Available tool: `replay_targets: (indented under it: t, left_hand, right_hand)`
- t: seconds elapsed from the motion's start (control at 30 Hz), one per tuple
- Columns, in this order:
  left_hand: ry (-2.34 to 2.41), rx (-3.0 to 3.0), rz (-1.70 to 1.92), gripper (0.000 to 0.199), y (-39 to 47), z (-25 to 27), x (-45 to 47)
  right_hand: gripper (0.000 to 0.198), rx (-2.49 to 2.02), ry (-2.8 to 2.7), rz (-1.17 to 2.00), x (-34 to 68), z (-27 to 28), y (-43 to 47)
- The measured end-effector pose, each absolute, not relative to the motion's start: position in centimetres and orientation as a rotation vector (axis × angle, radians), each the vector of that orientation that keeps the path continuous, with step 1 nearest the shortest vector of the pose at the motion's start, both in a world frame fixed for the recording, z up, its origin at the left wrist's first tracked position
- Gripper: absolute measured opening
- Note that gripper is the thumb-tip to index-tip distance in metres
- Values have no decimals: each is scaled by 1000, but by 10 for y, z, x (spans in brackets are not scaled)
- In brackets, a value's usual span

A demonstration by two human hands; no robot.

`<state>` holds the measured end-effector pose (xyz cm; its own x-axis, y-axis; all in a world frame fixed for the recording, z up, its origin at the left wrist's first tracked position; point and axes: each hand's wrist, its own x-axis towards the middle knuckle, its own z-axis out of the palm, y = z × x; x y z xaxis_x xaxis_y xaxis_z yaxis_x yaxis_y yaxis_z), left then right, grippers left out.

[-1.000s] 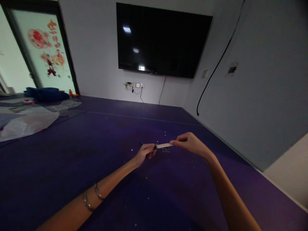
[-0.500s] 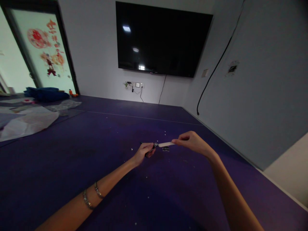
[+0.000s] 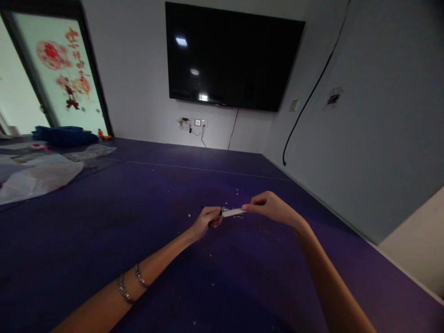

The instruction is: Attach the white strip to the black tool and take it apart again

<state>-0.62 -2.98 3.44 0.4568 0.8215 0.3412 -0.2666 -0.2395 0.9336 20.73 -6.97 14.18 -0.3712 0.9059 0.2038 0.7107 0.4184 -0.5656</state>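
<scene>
Over the purple surface point(image 3: 104, 222), the left hand point(image 3: 204, 223) has its grip closed around a dark-handled tool point(image 3: 210, 224), while the right hand point(image 3: 270, 206) pinches one end of a pale strip point(image 3: 232, 212), its other end at the tool. Too light a pinch could let the strip twist or drop among the white scraps point(image 3: 189, 215).

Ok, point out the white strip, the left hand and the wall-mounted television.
White strip point(image 3: 233, 212), head view: middle of its length.
Left hand point(image 3: 204, 223), head view: the hand's middle.
Wall-mounted television point(image 3: 232, 58), head view: screen centre.
</scene>
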Motion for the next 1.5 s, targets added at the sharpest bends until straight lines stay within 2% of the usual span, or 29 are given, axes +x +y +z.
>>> replay_targets:
  t: [0.17, 0.57, 0.7, 0.83, 0.97, 1.1, 1.37, 1.5]
  left_hand:
    - [473, 1404, 1112, 41, -33, 37, -5]
    - [452, 1295, 1130, 39, -35, 37, -3]
    - [450, 1308, 1131, 39, -33, 36, -1]
    - [463, 1303, 1158, 40, -31, 34, 0]
    - [426, 1327, 1121, 42, -32, 35, 1]
    - [508, 1293, 1122, 42, -35, 35, 2]
    - [609, 782, 906, 43, -53, 52, 15]
    - [632, 597, 881, 38, -62, 59, 20]
  right_hand:
    - [47, -1391, -2103, 470, 209, 141, -68]
    - [47, -1389, -2164, 616, 210, 138, -64]
    - [48, -1369, -2065, 480, 202, 141, -68]
    - [46, -1371, -2167, 519, 196, 142, -72]
    - [49, -1367, -2064, 398, 196, 142, -73]
    - [47, -1387, -2193, 472, 198, 142, -73]
    - [52, -1467, -1936, 295, 212, 128, -54]
    - [55, -1521, -1871, 364, 212, 114, -41]
